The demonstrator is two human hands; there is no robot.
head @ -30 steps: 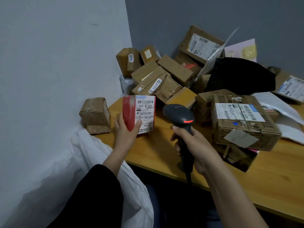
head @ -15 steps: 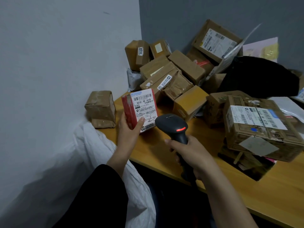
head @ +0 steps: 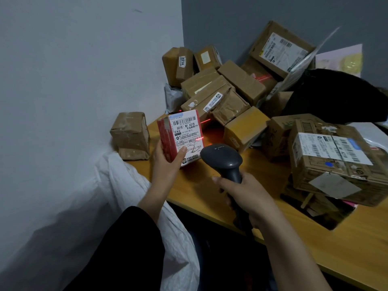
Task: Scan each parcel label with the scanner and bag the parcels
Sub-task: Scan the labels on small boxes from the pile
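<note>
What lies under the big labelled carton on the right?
Under the carton a dark crushed parcel pokes out, with a pink edge beside it. The carton hides the rest.

I have brought the scanner (head: pixel 222 159) in my right hand (head: pixel 247 194) up to the red parcel (head: pixel 168 139). Its head now sits just beside the lower right corner of the label (head: pixel 185 133). A red scan line (head: pixel 199 139) now crosses the lower barcode and falls on the brown box (head: pixel 199 105) behind. The red lamp on the scanner head no longer shows. My left hand (head: pixel 165 164) has turned the label toward the scanner.
</note>
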